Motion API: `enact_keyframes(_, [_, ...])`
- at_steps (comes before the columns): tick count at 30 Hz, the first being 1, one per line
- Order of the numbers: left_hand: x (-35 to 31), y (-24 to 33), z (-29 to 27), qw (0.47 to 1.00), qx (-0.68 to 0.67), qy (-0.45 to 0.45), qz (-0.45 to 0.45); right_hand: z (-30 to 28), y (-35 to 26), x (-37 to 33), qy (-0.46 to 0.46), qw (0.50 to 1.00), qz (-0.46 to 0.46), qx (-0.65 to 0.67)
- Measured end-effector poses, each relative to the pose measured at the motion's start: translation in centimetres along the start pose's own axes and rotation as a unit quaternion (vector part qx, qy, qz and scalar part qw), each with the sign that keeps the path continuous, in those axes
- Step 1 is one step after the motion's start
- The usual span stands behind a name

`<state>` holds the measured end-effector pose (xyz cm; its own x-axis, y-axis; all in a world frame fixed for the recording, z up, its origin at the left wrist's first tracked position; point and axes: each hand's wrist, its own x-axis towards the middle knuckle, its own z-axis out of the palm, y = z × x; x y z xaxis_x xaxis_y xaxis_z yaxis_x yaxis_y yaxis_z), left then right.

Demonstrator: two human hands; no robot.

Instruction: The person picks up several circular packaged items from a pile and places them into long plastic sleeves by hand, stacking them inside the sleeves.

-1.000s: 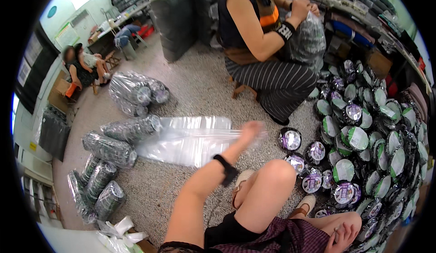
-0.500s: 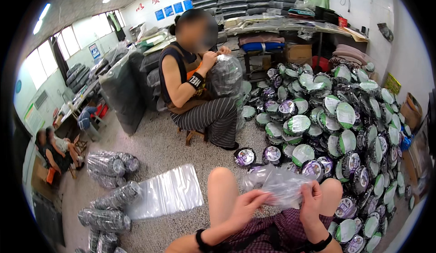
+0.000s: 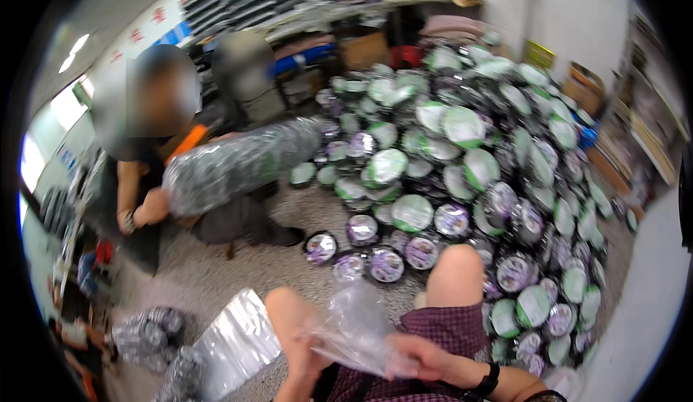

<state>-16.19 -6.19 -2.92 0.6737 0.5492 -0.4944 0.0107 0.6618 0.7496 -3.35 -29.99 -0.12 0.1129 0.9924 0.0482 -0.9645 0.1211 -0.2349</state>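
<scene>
A clear plastic bag (image 3: 357,319) is stretched above my lap between my hands. At its left edge, my left hand (image 3: 309,340) has its fingers closed on the plastic, somewhat blurred. The right-hand edge is gripped by my right hand (image 3: 422,357), which wears a black band at the wrist. Beyond my knees, a loose row of round, film-wrapped packs (image 3: 386,265) with purple-and-white faces lies on the floor. They belong to a large heap of such packs (image 3: 462,126), many with green-and-white sides showing.
At the left, a co-worker holds a long, filled clear bag (image 3: 242,163). Flat clear plastic sheets or bags (image 3: 242,337) lie on the floor left of my knee, beside wrapped bundles (image 3: 144,340). A laden worktable (image 3: 393,1) runs behind the heap; a white wall borders the right.
My view has turned right and tilted. My hands have moved apart, spreading the bag between them. The co-worker's filled bag now lies lengthwise, sideways across the co-worker's lap.
</scene>
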Motion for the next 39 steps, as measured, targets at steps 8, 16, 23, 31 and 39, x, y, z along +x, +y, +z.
enact_keyframes(8, [-3.8, 8.1, 4.2, 0.894, 0.116, -0.316, -0.297, -1.4, -7.6, -9.8, 0.291, 0.893, -0.061, -0.338])
enact_keyframes(16, [-0.2, 5.9, 4.3, 0.978, -0.08, -0.189, -0.043, -13.2, -24.7, -8.5, 0.53, 0.591, -0.333, -0.509])
enact_keyframes(23, [4.2, 1.8, -3.4, 0.641, 0.737, 0.048, 0.209, -28.0, -35.0, -10.3, 0.68, 0.099, -0.204, -0.698])
enact_keyframes(31, [7.2, 2.0, 2.2, 0.594, 0.732, 0.145, 0.301, -25.6, -42.2, -7.3, 0.521, 0.671, -0.441, -0.291])
enact_keyframes(39, [7.8, 2.2, 5.1, 0.881, 0.472, 0.04, -0.002, -14.7, -38.1, -7.3, 0.548, 0.611, -0.404, -0.404])
